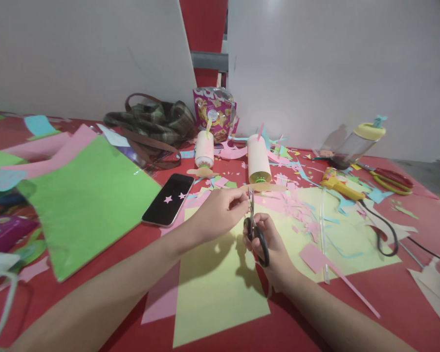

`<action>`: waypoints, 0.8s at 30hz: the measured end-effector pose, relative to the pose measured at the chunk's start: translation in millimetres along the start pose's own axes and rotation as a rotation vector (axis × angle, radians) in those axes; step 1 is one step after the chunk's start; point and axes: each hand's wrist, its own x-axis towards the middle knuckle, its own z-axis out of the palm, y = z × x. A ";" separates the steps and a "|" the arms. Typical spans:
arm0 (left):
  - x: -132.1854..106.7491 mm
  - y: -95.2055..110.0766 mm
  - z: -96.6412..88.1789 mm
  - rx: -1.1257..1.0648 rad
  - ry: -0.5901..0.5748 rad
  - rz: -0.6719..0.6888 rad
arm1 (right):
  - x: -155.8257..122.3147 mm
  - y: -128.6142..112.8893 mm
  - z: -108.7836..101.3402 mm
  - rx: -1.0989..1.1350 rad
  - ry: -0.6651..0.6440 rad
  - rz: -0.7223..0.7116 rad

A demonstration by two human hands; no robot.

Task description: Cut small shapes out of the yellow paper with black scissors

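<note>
Head view: the right hand (273, 249) grips a pair of black-handled scissors (253, 222), fingers in the handle loops and blades pointing away from the wearer. The left hand (222, 210) is beside the blades, its thumb and fingers drawn together in a pinch; any piece between the fingertips is too small to identify. Both hands are above a pale yellow sheet (220, 298), which overlaps a pink sheet (159, 300) on the red table (143, 340). Left of the left hand lies a dark-screened phone (163, 211) bearing two small pink stars (167, 199); further left is a large green sheet (91, 205). Beyond the hands are two pale cylinders, a smaller one (205, 146) and a larger one (258, 159), with cut paper scraps around them. Behind the smaller cylinder stands a purple snack bag (215, 112), with a plaid bag (161, 120) to its left. To the right are a yellow glue gun (341, 188), scissors with red and yellow handles (392, 180), and a tilted clear container (357, 144). A pink strip (355, 292) lies nearer the right forearm.
</note>
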 end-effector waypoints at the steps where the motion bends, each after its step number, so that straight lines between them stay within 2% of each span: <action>1: 0.0 -0.2 -1.3 0.019 -0.005 -0.002 | -0.1 0.2 0.0 0.009 -0.003 0.004; 8: -1.0 -0.4 -10.4 0.099 -0.061 -0.016 | 0.8 -0.8 0.9 0.004 0.003 0.018; 24: 1.3 -1.2 -26.1 0.122 -0.147 -0.052 | 0.4 -0.8 0.3 -0.024 0.008 0.073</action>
